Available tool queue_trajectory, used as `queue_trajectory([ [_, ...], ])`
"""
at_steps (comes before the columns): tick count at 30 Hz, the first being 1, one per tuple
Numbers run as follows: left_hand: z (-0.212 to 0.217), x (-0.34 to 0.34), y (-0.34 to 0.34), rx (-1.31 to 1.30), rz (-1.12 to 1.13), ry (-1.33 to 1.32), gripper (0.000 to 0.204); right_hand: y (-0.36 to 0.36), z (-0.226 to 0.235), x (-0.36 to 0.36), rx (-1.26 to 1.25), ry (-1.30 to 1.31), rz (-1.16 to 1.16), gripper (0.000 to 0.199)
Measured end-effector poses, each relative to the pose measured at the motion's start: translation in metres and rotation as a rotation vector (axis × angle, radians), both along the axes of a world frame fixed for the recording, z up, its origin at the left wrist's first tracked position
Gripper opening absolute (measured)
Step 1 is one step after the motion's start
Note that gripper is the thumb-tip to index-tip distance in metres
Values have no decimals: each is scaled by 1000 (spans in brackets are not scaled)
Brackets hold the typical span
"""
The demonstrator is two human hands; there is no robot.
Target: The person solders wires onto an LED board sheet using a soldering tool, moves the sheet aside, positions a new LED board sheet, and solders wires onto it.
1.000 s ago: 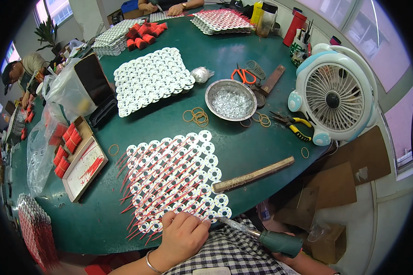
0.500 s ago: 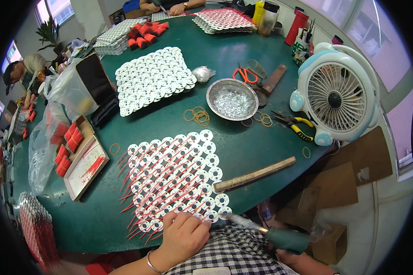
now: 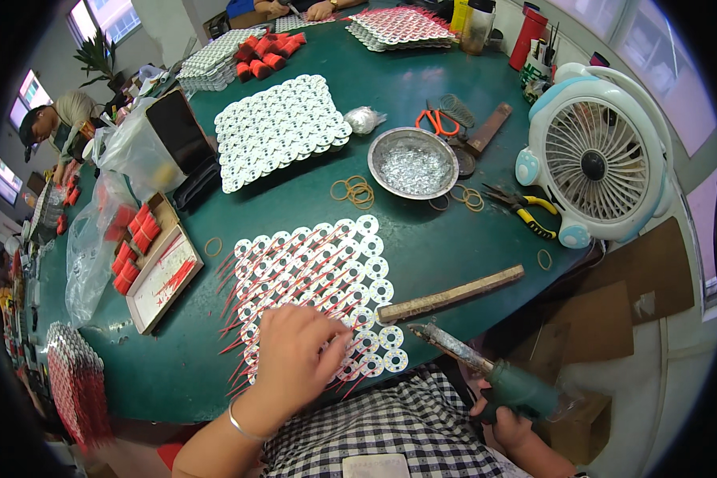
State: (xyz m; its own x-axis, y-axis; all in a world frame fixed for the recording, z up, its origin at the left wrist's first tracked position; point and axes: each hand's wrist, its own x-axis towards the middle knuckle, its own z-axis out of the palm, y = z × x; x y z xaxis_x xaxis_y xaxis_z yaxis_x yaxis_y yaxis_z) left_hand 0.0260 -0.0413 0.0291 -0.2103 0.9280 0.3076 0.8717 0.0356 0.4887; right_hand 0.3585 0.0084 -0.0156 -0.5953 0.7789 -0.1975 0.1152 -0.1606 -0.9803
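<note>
A sheet of joined white ring-shaped circuit boards (image 3: 366,267) lies at the table's front, with thin red wires (image 3: 295,263) slanting across most of it. My left hand (image 3: 295,350) is over the lower middle of this sheet, fingers curled toward the thumb; whatever they pinch is hidden or too small to name. At the lower right, my right hand (image 3: 506,422) grips a soldering iron (image 3: 522,390) with a green handle. Its tip points up and left, just off the sheet's right edge and below a wooden strip (image 3: 450,295).
A metal bowl of shiny bits (image 3: 413,163) stands beyond the sheet, near rubber bands (image 3: 353,191), pliers (image 3: 526,211) and a fan (image 3: 593,163). Another board sheet (image 3: 283,131) sits behind. At left is a box of red wires (image 3: 163,283). Other people work farther off.
My left hand has lifted from the sheet's lower edge and moved up over it. The soldering iron has shifted slightly right and its tip has risen. The whole view has also shifted a little.
</note>
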Motion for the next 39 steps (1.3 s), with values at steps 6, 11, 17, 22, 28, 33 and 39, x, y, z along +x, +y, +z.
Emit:
queue_trajectory([
  [6, -6, 0, 24, -193, 24, 79, 12, -4, 2, -10, -11, 200, -170, 53],
  [11, -12, -3, 25, -213, 53, 34, 14, 1, -11, -1, 131, 183, -67, 55],
  [17, -8, -8, 25, -242, 57, -66, 15, 4, -12, -2, 128, 189, -96, 55],
  [22, -5, -15, 29, -313, 32, -62, 15, 5, -12, 1, 111, 166, -69, 55],
  [28, -7, -1, 26, -284, -12, 231, 13, 4, -11, -2, 68, 154, -68, 54],
  [33, -16, -4, 24, -156, -61, 219, 15, -1, -5, -8, 63, 157, -118, 55],
  [39, -8, 26, -3, -7, -240, -20, 14, -1, 1, 18, -107, 108, -114, 44],
])
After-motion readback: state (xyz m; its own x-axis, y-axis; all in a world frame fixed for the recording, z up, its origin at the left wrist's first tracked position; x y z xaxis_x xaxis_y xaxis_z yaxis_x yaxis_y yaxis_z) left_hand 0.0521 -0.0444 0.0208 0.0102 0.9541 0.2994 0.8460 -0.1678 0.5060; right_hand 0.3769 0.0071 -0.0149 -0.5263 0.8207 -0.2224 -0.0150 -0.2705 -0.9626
